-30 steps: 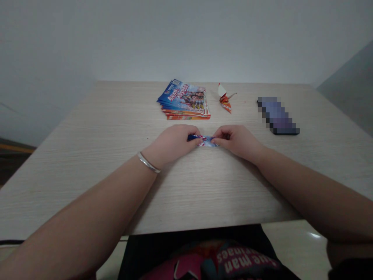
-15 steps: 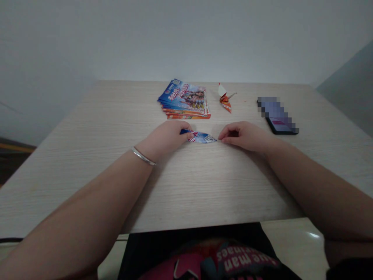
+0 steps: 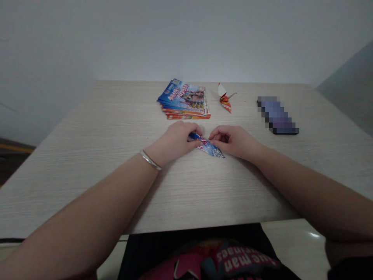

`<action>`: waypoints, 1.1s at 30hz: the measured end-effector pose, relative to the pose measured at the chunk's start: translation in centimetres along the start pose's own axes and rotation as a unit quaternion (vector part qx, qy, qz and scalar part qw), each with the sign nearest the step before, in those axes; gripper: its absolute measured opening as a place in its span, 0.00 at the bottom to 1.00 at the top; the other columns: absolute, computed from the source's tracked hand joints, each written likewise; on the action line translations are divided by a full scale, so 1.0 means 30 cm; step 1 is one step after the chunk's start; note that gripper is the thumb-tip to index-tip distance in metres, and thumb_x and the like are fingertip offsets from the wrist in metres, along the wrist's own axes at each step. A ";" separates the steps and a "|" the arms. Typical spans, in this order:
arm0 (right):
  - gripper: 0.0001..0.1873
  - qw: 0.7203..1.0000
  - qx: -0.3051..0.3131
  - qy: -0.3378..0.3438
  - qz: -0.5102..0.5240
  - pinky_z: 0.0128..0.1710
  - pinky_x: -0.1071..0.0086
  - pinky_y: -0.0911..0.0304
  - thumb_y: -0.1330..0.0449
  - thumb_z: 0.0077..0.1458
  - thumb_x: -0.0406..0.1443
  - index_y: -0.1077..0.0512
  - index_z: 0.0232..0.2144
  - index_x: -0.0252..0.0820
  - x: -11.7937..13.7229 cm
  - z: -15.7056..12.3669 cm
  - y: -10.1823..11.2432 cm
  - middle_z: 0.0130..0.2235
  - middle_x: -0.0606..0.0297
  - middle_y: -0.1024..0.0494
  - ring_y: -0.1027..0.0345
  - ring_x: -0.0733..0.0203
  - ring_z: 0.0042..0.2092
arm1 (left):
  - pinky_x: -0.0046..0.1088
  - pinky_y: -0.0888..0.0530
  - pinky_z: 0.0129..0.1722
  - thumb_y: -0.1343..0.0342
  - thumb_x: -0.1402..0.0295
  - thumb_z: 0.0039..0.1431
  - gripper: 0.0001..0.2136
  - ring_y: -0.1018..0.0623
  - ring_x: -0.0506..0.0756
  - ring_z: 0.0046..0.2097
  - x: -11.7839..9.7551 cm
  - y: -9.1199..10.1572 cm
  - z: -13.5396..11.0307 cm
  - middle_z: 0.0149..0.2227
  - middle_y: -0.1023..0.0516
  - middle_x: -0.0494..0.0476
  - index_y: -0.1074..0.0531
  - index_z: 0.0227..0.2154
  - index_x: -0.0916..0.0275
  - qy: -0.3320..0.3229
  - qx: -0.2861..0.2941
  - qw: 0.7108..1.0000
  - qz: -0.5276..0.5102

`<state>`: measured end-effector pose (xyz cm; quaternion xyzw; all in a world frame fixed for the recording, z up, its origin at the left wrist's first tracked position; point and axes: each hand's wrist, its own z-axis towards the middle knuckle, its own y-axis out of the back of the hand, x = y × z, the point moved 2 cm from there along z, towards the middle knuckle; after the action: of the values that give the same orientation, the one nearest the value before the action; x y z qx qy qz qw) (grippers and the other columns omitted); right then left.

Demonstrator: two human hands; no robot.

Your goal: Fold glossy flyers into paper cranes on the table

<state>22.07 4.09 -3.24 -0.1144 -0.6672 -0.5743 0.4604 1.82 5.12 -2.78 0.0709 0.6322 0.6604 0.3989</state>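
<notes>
Head view: our left hand (image 3: 178,138) pinches folded paper (image 3: 209,147); right hand (image 3: 235,140), shifted off tip, pinches middle; tip free below right grip; folding likely between grips.

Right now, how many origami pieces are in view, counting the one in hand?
2: the blue folded paper between the left hand and right hand, and the orange crane right of the leaflet stack. The hands could hide more.

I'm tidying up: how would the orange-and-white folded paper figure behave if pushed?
The paper figure is thin folded sheet, so probably light and apt to slide. Its raised white flap might crumple if pressed; the slender tip sticking out could bend.
</notes>
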 end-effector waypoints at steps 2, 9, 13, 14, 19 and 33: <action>0.06 0.998 0.005 0.039 -0.041 0.27 0.71 0.41 0.37 0.53 0.36 0.23 0.35 0.41 -0.003 0.000 0.002 0.25 0.68 0.24 0.34 0.66 0.26 | 0.36 0.30 0.46 0.35 0.62 0.55 0.17 0.25 0.59 0.46 0.007 -0.005 -0.003 0.43 0.22 0.60 0.27 0.44 0.64 0.005 -0.051 0.998 0.029; 0.12 0.939 -0.020 0.212 -0.272 0.42 0.61 0.34 0.39 0.58 0.35 0.19 0.44 0.44 0.017 0.005 0.007 0.37 0.59 0.18 0.28 0.55 0.40 | 0.39 0.30 0.44 0.41 0.62 0.62 0.09 0.25 0.62 0.43 -0.052 0.010 -0.005 0.37 0.24 0.60 0.24 0.34 0.63 -0.017 -0.031 0.984 0.172; 0.14 0.906 -0.035 0.265 -0.329 0.51 0.57 0.33 0.41 0.61 0.36 0.19 0.46 0.42 0.022 0.001 0.008 0.48 0.60 0.17 0.27 0.51 0.48 | 0.38 0.28 0.45 0.45 0.66 0.65 0.09 0.24 0.61 0.43 -0.074 0.009 -0.008 0.38 0.22 0.61 0.23 0.36 0.66 -0.011 -0.023 0.984 0.176; 0.14 0.901 -0.036 0.275 -0.335 0.53 0.57 0.33 0.42 0.62 0.36 0.20 0.47 0.42 0.021 0.000 0.007 0.49 0.61 0.18 0.27 0.51 0.50 | 0.38 0.28 0.47 0.45 0.66 0.65 0.09 0.23 0.61 0.44 -0.074 0.007 -0.009 0.39 0.21 0.62 0.23 0.37 0.66 -0.008 -0.029 0.985 0.171; 0.15 0.901 -0.044 0.269 -0.337 0.56 0.57 0.33 0.42 0.62 0.38 0.20 0.47 0.39 0.016 -0.005 0.003 0.49 0.62 0.17 0.27 0.51 0.54 | 0.43 0.31 0.57 0.48 0.64 0.68 0.13 0.22 0.60 0.50 -0.069 -0.003 -0.021 0.47 0.19 0.60 0.23 0.46 0.65 0.009 -0.033 0.988 0.151; 0.15 0.941 -0.017 0.170 -0.293 0.59 0.52 0.36 0.36 0.55 0.42 0.24 0.42 0.40 0.034 -0.001 -0.004 0.50 0.54 0.20 0.31 0.45 0.57 | 0.47 0.34 0.56 0.50 0.60 0.68 0.15 0.26 0.64 0.55 -0.088 0.011 -0.037 0.54 0.22 0.61 0.24 0.48 0.61 0.019 -0.020 0.983 0.180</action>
<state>21.45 3.64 -2.57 0.1770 -0.5732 -0.7060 0.3764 2.79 2.66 -1.61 0.1630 0.6035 0.7351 0.2624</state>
